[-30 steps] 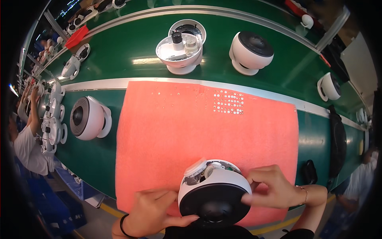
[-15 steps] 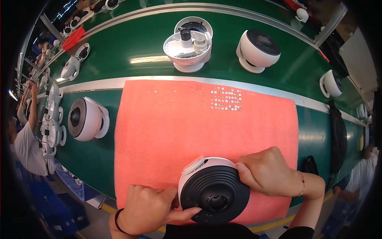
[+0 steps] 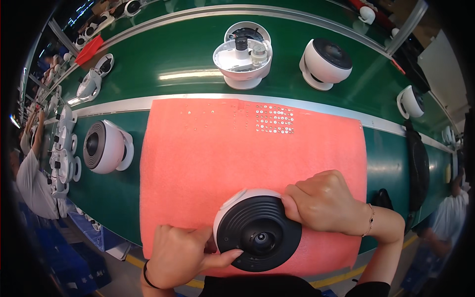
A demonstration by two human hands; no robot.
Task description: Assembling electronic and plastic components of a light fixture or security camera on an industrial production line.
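Observation:
A round white projector-like device stands tilted toward me near the front of the pink foam mat, its black ribbed face and central lens in view. My left hand grips its lower left edge, thumb on the black face and fingers behind the rim. Closed at the upper right rim, my right hand has its thumb pressed against the edge; its other fingers are curled, partly out of sight. Rows of small screws lie at the mat's far edge.
An identical white device stands left of the mat. On the green belt beyond the metal rail are an opened device with exposed insides and a whole one. A black pouch-like object lies right. People work at both sides.
Both hands and the device have shifted slightly left and up in the picture. On the belt, the opened device and the whole one beside it appear further right.

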